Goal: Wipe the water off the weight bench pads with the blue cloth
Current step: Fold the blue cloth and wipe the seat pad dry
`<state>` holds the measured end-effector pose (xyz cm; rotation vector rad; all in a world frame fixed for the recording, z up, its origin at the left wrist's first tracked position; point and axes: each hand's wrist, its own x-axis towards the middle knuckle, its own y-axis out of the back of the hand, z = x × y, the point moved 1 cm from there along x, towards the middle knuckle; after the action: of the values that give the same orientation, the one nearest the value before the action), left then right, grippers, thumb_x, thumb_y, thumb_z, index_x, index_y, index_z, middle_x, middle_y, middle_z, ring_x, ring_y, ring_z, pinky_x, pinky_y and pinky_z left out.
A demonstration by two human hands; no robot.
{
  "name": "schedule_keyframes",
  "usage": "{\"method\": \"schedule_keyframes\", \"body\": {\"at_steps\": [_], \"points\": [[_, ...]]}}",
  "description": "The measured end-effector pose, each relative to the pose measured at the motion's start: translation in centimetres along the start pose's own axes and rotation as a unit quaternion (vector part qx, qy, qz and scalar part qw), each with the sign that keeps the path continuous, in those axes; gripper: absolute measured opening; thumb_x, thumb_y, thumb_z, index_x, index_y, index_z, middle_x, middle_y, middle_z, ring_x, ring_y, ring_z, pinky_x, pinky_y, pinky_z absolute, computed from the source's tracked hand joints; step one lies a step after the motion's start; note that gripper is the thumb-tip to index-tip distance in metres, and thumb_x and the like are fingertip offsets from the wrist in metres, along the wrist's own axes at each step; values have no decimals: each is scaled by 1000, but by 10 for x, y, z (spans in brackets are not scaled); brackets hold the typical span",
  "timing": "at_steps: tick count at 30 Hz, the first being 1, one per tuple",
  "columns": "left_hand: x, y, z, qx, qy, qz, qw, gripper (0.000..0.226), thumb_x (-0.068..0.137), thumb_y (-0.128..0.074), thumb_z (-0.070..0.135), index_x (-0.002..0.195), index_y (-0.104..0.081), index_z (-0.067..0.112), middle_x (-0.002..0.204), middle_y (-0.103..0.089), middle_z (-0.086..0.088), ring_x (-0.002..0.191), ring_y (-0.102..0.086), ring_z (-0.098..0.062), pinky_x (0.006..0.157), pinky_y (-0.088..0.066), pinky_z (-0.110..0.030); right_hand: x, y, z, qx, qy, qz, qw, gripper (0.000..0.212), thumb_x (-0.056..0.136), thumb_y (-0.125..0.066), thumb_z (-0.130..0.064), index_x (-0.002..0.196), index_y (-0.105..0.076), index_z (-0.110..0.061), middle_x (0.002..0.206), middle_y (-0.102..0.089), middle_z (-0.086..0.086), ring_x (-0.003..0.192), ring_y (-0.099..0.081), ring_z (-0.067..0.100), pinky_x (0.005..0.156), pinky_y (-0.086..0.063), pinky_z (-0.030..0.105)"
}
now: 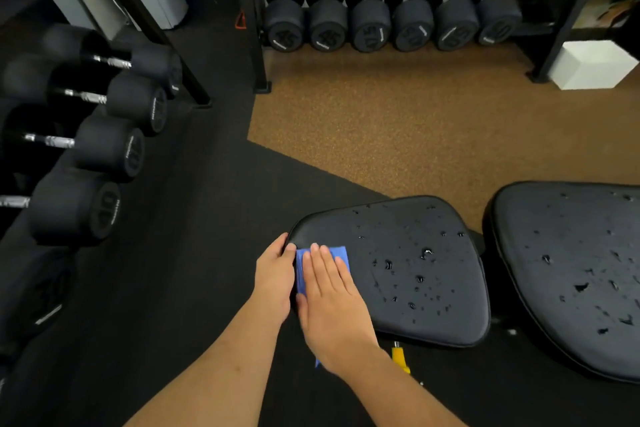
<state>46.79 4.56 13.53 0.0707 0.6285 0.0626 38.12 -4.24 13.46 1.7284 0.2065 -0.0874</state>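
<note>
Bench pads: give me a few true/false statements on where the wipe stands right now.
1. The right hand lies flat on the blue cloth. True.
2. The cloth is on the back pad. False: it lies on the seat pad, at its left end.
3. Droplets remain on both pads. True.
4. The left hand hangs clear of the bench. False: it touches the seat pad's end, beside the cloth.
</note>
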Motion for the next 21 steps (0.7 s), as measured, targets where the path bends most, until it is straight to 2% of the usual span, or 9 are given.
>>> {"method": "schedule_keyframes", "body": {"at_steps": [3,6,9,12,14,15,18,20,21], "points": [[-2,-6,1,-8,-16,12,1000,40,106,-47,17,145,-52,22,145,-54,0,128,-53,-16,106,-43,-30,24,1,16,-9,13,29,999,63,101,1,-38,155,10,-7,164,17,12,150,20,25,124,2,45],[4,-6,-6,11,-48,3,999,41,106,-46,16,147,-50,19,147,-54,-2,132,-52,-16,112,-42,-35,66,10,26,2,-9,33,999,71,93,9,-39,156,8,-6,165,14,11,151,18,23,124,5,42],[5,-3,-9,38,-66,-6,997,42,106,-47,19,148,-48,20,147,-53,0,132,-52,-16,113,-43,-38,91,19,28,-6,-32,17,999,67,101,-5,-40,155,11,-5,164,18,11,151,20,23,124,8,42],[7,7,-7,-20,4,-37,999,38,102,-57,23,139,-59,23,137,-63,0,122,-60,-16,108,-47,-37,66,15,11,21,-59,6,998,65,99,-1,-36,151,18,-3,163,22,14,150,23,26,123,11,45],[1,13,-2,-108,79,-87,987,32,101,-57,36,129,-66,23,123,-71,-2,113,-66,-16,100,-50,-36,26,11,-8,14,-53,11,998,66,94,3,-34,150,20,-3,161,25,17,149,25,28,121,14,45],[-2,15,3,-145,112,-117,976,40,103,-50,45,132,-64,21,123,-71,-3,116,-64,-17,99,-48,-35,11,9,-13,6,-43,4,999,65,96,-1,-33,150,20,-4,159,27,17,148,26,29,120,16,44],[1,24,8,-202,157,-161,953,63,106,-23,57,153,-38,18,153,-46,-3,144,-38,-21,117,-28,-42,9,10,-13,10,-30,25,999,63,100,-1,-36,152,17,-6,161,23,14,148,25,27,120,15,43],[-1,28,13,-168,165,-169,957,64,106,-21,55,154,-36,16,153,-46,-6,139,-45,-18,115,-33,-35,35,9,-10,20,-31,46,998,62,104,-2,-41,154,15,-7,162,22,12,149,24,24,122,13,43],[-3,29,16,-149,162,-170,960,62,108,-21,50,154,-37,12,149,-51,-9,126,-53,-16,104,-40,-28,54,9,-9,26,-29,42,998,63,105,-4,-43,155,13,-7,163,21,11,149,24,23,123,12,43]]}}
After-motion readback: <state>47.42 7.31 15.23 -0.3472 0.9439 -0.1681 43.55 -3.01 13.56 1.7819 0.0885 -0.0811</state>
